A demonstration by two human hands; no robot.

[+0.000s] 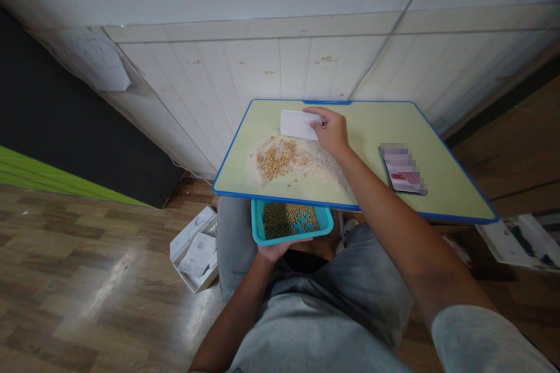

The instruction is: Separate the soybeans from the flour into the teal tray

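A white card is pinched between the thumb and fingers of my right hand, over the far part of the table. Just nearer to me lie yellow soybeans, mixed at their edges with a spread of pale rice-like grains. Below the table's front edge, my left hand holds a turquoise plastic tray from underneath; most of its fingers are hidden by the tray. Inside are small dark green beans on the left and soybeans on the right.
The pale green folding table has a blue rim. A phone, partly pixelated, lies on its right side. White panelled wall stands close behind. On the wooden floor, an open white box with papers sits left of my leg.
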